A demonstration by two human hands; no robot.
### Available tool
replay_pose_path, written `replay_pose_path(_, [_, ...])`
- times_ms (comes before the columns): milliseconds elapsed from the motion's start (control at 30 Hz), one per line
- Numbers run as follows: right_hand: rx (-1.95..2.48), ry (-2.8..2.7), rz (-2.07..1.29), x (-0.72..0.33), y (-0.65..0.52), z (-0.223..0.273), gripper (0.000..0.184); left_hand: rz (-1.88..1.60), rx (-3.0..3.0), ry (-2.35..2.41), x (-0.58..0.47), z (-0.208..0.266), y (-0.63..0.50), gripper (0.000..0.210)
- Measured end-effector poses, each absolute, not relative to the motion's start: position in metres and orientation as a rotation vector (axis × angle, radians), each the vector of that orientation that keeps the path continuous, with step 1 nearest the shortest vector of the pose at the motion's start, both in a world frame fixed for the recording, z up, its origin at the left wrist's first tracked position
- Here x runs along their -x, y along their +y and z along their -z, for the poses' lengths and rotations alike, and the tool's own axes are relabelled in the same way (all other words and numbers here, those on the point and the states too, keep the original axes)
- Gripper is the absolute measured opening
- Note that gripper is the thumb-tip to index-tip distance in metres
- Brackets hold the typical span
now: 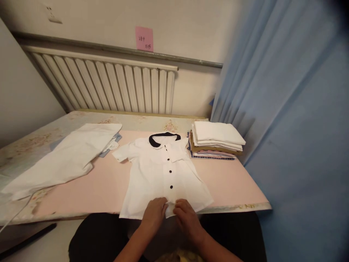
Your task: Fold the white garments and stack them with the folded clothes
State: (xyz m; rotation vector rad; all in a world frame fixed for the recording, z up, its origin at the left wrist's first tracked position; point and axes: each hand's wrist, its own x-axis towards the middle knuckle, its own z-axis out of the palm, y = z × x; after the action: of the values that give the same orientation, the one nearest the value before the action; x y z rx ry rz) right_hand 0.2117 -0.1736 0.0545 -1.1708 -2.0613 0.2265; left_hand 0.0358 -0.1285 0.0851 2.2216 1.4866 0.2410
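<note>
A white short-sleeved blouse with a black collar and black buttons down its front lies face up before me. Its left-hand sleeve is stretched out, while the sleeve on the right is folded in over the chest. At the bottom hem, left of the button line, my left hand is closed on the blouse's edge. Just right of it, my right hand pinches the same hem with its fingers curled. The hem hangs slightly over the table's front edge between and beside my hands.
A stack of folded clothes stands at the right beside a blue curtain. White garments lie loosely at the left on the table. A radiator runs along the wall behind. A pale cord hangs at the left.
</note>
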Motion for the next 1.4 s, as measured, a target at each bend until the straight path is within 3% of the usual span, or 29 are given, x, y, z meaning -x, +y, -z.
replay_pose_path(567, [1.331,-2.081,-0.07,-0.214,-0.18,-0.04,0.016,-0.466,-2.482,1.389,-0.024,-0.071,-0.159,0.013])
replay_pose_path(1400, [1.346,-2.049,-0.042,-0.214,-0.179,-0.023,0.016,-0.625,-2.674,1.355,-0.037,-0.055,-0.165,0.021])
